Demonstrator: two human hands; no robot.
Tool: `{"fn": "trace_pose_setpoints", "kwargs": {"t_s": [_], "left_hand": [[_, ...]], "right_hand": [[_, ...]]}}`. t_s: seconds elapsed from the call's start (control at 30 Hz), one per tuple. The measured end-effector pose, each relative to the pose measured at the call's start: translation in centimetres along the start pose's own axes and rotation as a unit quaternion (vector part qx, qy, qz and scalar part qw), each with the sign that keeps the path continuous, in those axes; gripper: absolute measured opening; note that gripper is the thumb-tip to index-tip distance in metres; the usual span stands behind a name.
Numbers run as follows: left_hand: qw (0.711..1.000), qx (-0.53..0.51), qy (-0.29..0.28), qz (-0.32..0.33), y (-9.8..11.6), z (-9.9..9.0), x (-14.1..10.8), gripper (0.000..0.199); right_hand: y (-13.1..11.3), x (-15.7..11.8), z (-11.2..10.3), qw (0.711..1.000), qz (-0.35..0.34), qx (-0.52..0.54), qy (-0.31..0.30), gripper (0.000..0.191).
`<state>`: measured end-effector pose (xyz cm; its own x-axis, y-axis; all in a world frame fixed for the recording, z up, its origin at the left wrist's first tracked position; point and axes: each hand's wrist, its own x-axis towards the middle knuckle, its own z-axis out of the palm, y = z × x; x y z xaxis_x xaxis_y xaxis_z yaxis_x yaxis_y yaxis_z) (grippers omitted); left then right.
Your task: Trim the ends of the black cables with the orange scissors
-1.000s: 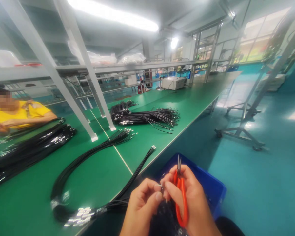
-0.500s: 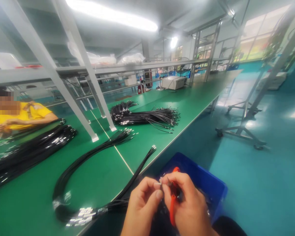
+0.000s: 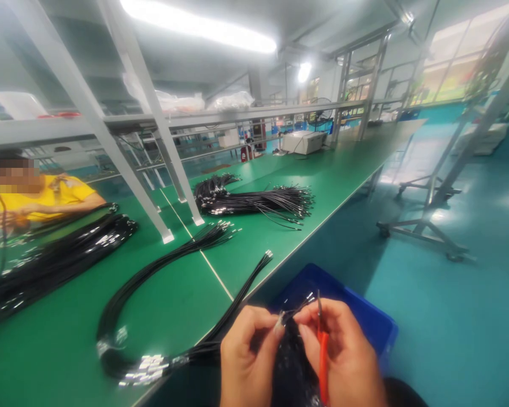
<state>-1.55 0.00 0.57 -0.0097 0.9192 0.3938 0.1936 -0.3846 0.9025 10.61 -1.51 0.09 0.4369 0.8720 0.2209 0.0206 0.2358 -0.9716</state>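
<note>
My left hand [image 3: 250, 350] pinches the light-coloured end of a thin black cable [image 3: 281, 320] between thumb and forefinger. My right hand [image 3: 348, 345] is closed around red-handled cutters [image 3: 323, 362], their dark tip pointing up past the fingers. Its thumb and forefinger also meet close to the cable, just right of the left fingertips; what they pinch is hard to make out. Beneath both hands, dark cables with shiny ends hang over a blue bin [image 3: 365, 308]. A curved bundle of black cables [image 3: 112, 311] lies on the green table to the left.
Another black cable bundle [image 3: 254, 202] rests further back on the green table [image 3: 182, 305]. A thick pile of cables [image 3: 68, 257] lies at left, near a co-worker in a yellow shirt [image 3: 63, 195]. Grey shelf posts [image 3: 169, 141] rise from the table. A wheeled frame [image 3: 424, 226] stands right.
My hands have moved slightly apart, and dark cable now shows between them. The cutters have turned more upright in my right hand. The view has shifted a little.
</note>
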Motion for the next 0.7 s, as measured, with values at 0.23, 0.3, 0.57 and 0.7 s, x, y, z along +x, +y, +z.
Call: {"fn": "trace_pose_setpoints", "kwargs": {"t_s": [0.23,0.3,0.57,0.7], "left_hand": [[0.991,0.080,0.002,0.110,-0.1,0.3,-0.1,0.016],[0.989,0.090,0.002,0.121,0.0,0.4,-0.1,0.017],[0.985,0.115,0.012,0.129,0.3,0.6,-0.3,0.017],[0.984,0.119,0.007,0.133,0.2,0.8,-0.4,0.017]], "right_hand": [[-1.7,0.4,-0.1,0.983,0.097,0.143,-0.066,0.018],[-2.3,0.2,0.1,0.979,0.116,0.159,-0.043,0.019],[-2.6,0.1,0.4,0.985,0.109,0.127,-0.037,0.022],[-1.4,0.3,0.1,0.995,0.068,0.062,-0.050,0.021]]}}
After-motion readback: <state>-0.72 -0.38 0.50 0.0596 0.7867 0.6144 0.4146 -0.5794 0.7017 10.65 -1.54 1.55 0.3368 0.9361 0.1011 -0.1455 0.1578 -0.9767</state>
